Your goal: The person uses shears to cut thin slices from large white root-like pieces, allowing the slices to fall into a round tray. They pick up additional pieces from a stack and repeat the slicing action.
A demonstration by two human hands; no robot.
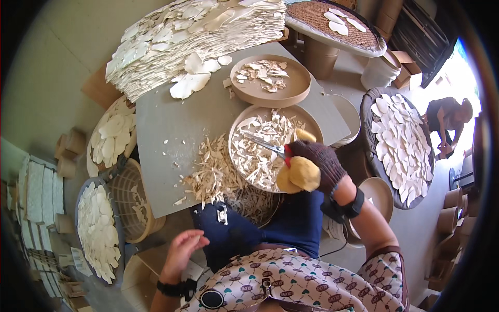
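Note:
My right hand (317, 164), in a dark knit glove, grips red-handled scissors (270, 145). Thick yellow padding (304, 174) bulges around the gloved fingers and the handles. The metal blades point left over a round tan basin (315, 124) heaped with thin pale strips (254, 161). More trimmings (213, 177) lie heaped on the grey table beside the basin. My bare left hand (186, 249) is low over my left thigh, its fingers curled together. Whatever they may pinch is too small to make out. Close to that hand stands an open-weave basket (127, 195) with a few pale scraps.
A tall stack of flat whitish pieces (202, 34) rises at the back left. Behind the basin sits a tan tray (299, 96) of scraps. Trays of pale oval slices stand left (99, 234) and right (400, 151). Another person (449, 122) bends over at the far right.

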